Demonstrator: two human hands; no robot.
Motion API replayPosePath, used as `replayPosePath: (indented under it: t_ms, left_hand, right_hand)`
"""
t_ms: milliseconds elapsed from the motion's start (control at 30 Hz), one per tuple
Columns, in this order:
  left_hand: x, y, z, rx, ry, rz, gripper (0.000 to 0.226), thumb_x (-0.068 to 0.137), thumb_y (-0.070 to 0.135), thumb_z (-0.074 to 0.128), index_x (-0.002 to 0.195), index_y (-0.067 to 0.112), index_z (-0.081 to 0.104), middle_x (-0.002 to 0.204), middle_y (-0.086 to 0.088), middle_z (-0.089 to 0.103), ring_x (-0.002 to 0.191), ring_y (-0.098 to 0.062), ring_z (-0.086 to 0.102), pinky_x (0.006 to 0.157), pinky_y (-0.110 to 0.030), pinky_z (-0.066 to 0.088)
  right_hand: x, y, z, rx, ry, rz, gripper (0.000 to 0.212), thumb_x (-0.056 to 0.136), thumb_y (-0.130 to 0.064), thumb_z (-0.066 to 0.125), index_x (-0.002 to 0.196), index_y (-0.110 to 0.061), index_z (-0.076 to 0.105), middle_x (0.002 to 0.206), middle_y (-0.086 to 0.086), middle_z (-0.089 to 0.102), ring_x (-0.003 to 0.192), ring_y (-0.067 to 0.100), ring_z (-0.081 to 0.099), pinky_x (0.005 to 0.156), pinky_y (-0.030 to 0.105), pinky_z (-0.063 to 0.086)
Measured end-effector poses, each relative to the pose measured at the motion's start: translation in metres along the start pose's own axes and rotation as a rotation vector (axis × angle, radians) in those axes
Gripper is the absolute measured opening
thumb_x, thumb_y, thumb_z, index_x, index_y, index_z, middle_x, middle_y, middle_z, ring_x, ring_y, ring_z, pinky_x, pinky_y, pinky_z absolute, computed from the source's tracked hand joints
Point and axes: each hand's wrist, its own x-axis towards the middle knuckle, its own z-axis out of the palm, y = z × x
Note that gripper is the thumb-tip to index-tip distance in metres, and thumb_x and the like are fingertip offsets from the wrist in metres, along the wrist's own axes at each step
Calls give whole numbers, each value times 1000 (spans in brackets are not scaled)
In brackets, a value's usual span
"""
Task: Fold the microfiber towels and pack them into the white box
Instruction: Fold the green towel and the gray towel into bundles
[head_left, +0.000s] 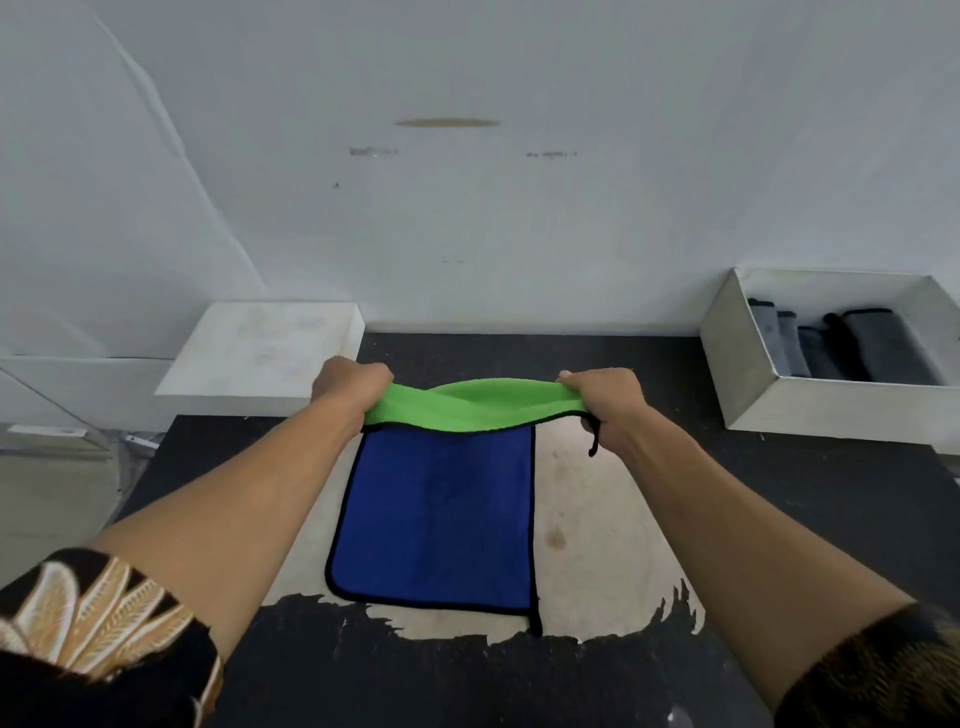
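While the left hand (349, 382) and right hand (605, 402) each pinch a corner, the towel (441, 493) hangs folding over the table (779, 493).

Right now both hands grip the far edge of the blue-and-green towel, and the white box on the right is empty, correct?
Not empty: the head view shows grey folded towels in the white box. The left hand and right hand do grip the far edge of the blue-and-green towel.

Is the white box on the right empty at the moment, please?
No, the white box holds several folded grey and black towels lying side by side.
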Motion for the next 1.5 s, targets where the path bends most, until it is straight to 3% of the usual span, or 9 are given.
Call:
replayPosePath:
  t_ms: [67, 167, 400, 667, 800, 900, 1167, 1400, 1500]
  left_hand:
    - [-2, -6, 2, -21, 8, -9, 33, 79, 29, 76, 91, 4, 60, 93, -7, 60, 89, -28, 57, 72, -33, 47]
    - [1, -24, 8, -97, -48, -47, 47, 79, 36, 79, 105, 1, 61, 105, -10, 62, 98, -29, 60, 77, -34, 48]
    - [2, -53, 5, 49, -263, -76, 22, 98, -3, 47, 95, 7, 66, 88, -6, 60, 74, -18, 56, 63, -28, 47]
    - [5, 7, 1, -96, -189, 18, 26, 69, 17, 78, 92, 6, 73, 97, -11, 73, 89, -26, 69, 86, -41, 58]
    - [-6, 67, 20, -132, -177, 266, 11, 84, 7, 70, 92, 14, 73, 102, -7, 72, 92, -19, 65, 87, -29, 53]
    - [-14, 85, 41, -151, -236, 354, 26, 88, -1, 61, 103, 16, 74, 113, -9, 70, 104, -24, 65, 98, -37, 52]
    - [-61, 26, 117, -71, -348, 342, 42, 90, 11, 69, 131, 13, 61, 126, -7, 65, 110, -24, 63, 102, -39, 49]
    - [-118, -62, 164, 312, -635, 141, 55, 94, 11, 63, 144, 16, 40, 141, -8, 46, 119, -21, 49, 91, -31, 45]
    - [-126, -62, 172, 336, -600, 74, 40, 94, 0, 54, 132, 12, 54, 133, -10, 52, 112, -25, 55, 86, -34, 50]
  right_hand:
    - [9, 11, -1, -31, 13, 23, 42, 86, -26, 76, 61, -9, 47, 62, 4, 41, 54, 18, 41, 48, 29, 39]
    - [22, 42, 4, -90, 63, 51, 34, 76, -35, 83, 74, -8, 62, 81, 7, 63, 75, 24, 60, 69, 37, 51]
    - [23, 79, 8, -149, -3, 301, 11, 85, 1, 69, 81, 3, 59, 96, 22, 66, 86, 35, 66, 79, 45, 57]
    - [31, 7, -11, 100, 1, 154, 5, 85, 4, 69, 80, 3, 67, 56, 11, 65, 39, 20, 60, 36, 29, 51]
    - [39, -48, -50, 185, 79, 6, 10, 80, -1, 70, 78, -10, 71, 91, 15, 70, 81, 30, 68, 79, 56, 57]
    - [43, -63, -85, 67, 121, -107, 23, 88, 5, 59, 95, -8, 76, 109, 7, 65, 98, 24, 59, 99, 43, 51]
    - [40, 34, -154, -145, 303, -89, 22, 83, 0, 65, 98, -11, 77, 99, 8, 69, 92, 24, 60, 87, 32, 50]
    - [24, 150, -192, -577, 119, 238, 15, 83, -16, 74, 75, -4, 68, 77, 10, 67, 64, 19, 62, 59, 26, 47]
    - [36, 152, -200, -641, 64, 231, 17, 85, -13, 69, 72, -4, 64, 83, 10, 68, 63, 19, 59, 55, 25, 44]
